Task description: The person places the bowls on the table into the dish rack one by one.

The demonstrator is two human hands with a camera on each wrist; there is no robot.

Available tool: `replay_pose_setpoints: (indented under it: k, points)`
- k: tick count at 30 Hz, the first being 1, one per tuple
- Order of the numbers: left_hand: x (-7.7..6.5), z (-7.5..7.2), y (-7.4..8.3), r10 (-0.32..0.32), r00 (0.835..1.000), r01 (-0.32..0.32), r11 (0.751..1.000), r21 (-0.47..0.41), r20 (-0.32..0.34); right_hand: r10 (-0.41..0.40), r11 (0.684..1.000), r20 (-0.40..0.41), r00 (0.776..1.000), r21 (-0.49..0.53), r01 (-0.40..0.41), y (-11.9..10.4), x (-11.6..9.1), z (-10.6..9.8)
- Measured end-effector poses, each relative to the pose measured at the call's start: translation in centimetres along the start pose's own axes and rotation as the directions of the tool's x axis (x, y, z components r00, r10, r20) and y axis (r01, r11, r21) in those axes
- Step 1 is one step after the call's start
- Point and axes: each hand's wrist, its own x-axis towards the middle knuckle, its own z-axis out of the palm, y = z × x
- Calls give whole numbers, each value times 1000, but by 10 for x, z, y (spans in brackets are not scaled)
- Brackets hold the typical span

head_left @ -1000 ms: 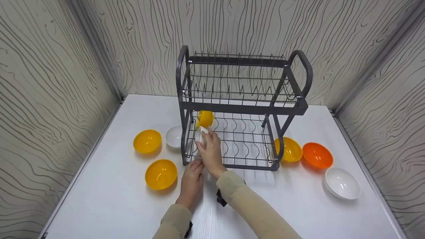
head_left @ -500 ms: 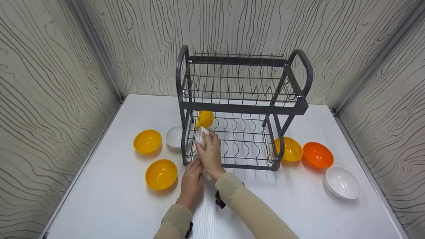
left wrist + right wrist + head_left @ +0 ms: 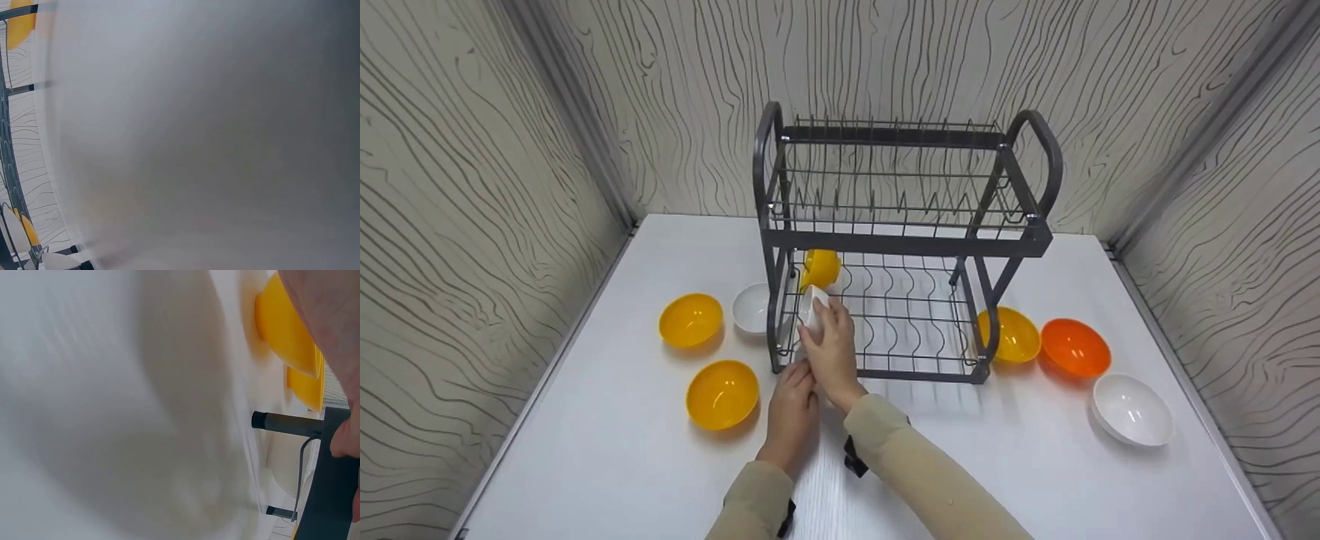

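Note:
In the head view my right hand (image 3: 831,349) pinches a small white bowl (image 3: 812,304), thumb on one side and fingers on the other. The bowl stands tilted on edge at the left of the lower tier of a dark dish rack (image 3: 922,377). Just behind it a yellow bowl (image 3: 822,268) sits on edge in the same tier. My left hand (image 3: 793,409) grips the rack's front rail near the left corner. In the right wrist view, a fingertip (image 3: 344,441) lies against the dark rail (image 3: 329,495).
Left of the rack are two yellow bowls (image 3: 691,320) (image 3: 724,395) and a white bowl (image 3: 750,309). On the right lie a yellow bowl (image 3: 1011,335), an orange bowl (image 3: 1075,349) and a white bowl (image 3: 1132,410). Patterned walls (image 3: 675,105) enclose the white table (image 3: 607,450).
My right hand keeps its hold on the white bowl with only a very slight shift. The left hand stays at the front rail, and the head view has drifted a little.

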Motion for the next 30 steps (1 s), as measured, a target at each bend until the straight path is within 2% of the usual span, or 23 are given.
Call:
replay_pose_setpoints:
  k: [8,15,17,24,30]
  points:
    - [1,1,-1,29,999,-29,1000,12,-27,-34,999,54,998,-5,35,1,-5,-7]
    - [0,0,0,4,1000,-4,1000,-9,16,9,998,149,989,64,-19,5,-1,-20]
    - [0,-1,0,2,1000,-2,1000,-15,11,6,997,158,987,81,-19,7,0,-22]
    - [0,-2,2,17,999,-16,999,-40,27,-31,998,143,989,54,23,15,0,-30]
    - [0,-3,2,-21,999,22,999,-31,46,-93,996,125,988,30,90,22,-2,-43]
